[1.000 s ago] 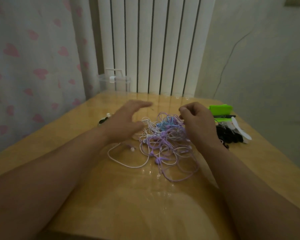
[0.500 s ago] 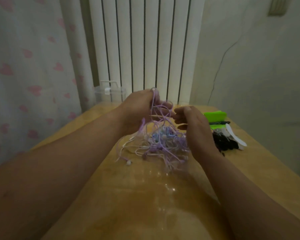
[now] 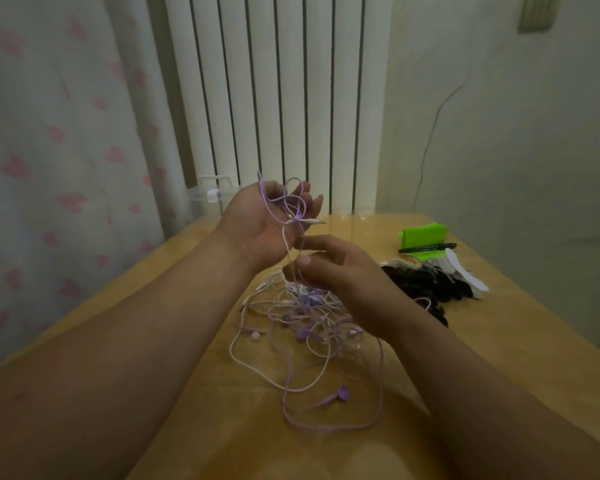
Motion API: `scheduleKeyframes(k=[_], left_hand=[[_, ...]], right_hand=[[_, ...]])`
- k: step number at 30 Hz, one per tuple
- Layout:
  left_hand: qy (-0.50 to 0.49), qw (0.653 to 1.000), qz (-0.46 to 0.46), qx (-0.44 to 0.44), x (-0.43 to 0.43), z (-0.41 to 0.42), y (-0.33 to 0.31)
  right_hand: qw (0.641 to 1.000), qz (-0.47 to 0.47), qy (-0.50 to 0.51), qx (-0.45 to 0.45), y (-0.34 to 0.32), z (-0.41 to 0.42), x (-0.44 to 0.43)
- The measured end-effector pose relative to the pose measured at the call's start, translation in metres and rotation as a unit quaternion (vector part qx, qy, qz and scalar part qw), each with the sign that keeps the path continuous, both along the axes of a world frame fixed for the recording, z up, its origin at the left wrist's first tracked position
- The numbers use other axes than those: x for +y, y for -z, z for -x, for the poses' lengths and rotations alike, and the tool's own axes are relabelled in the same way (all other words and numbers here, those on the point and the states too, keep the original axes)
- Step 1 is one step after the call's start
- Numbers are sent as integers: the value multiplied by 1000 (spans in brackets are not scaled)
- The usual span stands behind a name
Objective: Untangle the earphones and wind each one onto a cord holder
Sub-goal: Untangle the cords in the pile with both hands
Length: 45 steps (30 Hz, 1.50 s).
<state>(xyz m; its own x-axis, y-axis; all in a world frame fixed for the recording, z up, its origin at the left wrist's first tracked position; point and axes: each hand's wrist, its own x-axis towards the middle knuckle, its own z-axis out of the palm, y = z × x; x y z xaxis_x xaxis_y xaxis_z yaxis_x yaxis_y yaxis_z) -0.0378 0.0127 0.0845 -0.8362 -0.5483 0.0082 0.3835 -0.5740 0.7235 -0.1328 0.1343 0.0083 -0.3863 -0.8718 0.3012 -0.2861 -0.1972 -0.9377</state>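
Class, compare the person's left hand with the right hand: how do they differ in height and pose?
The left hand is raised, palm towards the camera; the right hand sits lower, its back showing. The left hand holds earphone cords looped through its upturned fingers; the right hand pinches the hanging strands between thumb and forefinger. Both hold the same tangle.

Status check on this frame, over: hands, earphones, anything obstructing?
Left hand raised, holds purple cord loops. Right hand pinches its hanging strands. Tangle mostly on table, unsorted. Nothing in the way.
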Motion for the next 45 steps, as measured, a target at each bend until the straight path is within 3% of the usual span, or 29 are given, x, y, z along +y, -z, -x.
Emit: scheduleKeyframes(k=[3,8,11,13,16,19,25,28,31,33,36,41,43,45], left_hand=[[-4,1000,17,4,-1,-1,6],[-97,995,0,5,-11,12,28],[-187,982,1,-8,-14,21,37],[-222,975,12,-14,-12,24,38],[-232,972,32,-25,-10,27,43],[-234,971,36,-28,-7,31,51],[-222,974,13,-34,-2,30,74],[-226,974,-18,-14,-15,25,72],[-207,976,-61,12,-40,16,68],[-199,976,-90,11,-54,8,68],[-176,971,-154,43,-63,-3,67],[-116,969,-190,105,-61,-11,62],[-84,976,-167,109,-58,-12,60],[-51,982,-145,109,-50,-10,58]], right_hand=[[999,19,35,-2,-2,0,0],[991,22,131,7,1,-6,-4],[954,52,262,136,5,-11,-7],[951,49,251,172,5,-13,-9],[967,-17,197,161,10,-16,-12],[968,-19,195,158,15,-19,-13],[924,-56,229,302,16,-18,-12],[934,-55,158,317,10,-22,-6],[963,-90,-14,255,-3,-24,5],[954,-134,-99,249,-8,-24,9],[921,-202,-146,300,-8,-22,10],[880,-288,-94,366,-8,-19,11],[887,-242,-9,393,-5,-17,8],[918,-115,128,357,-2,-16,4]])
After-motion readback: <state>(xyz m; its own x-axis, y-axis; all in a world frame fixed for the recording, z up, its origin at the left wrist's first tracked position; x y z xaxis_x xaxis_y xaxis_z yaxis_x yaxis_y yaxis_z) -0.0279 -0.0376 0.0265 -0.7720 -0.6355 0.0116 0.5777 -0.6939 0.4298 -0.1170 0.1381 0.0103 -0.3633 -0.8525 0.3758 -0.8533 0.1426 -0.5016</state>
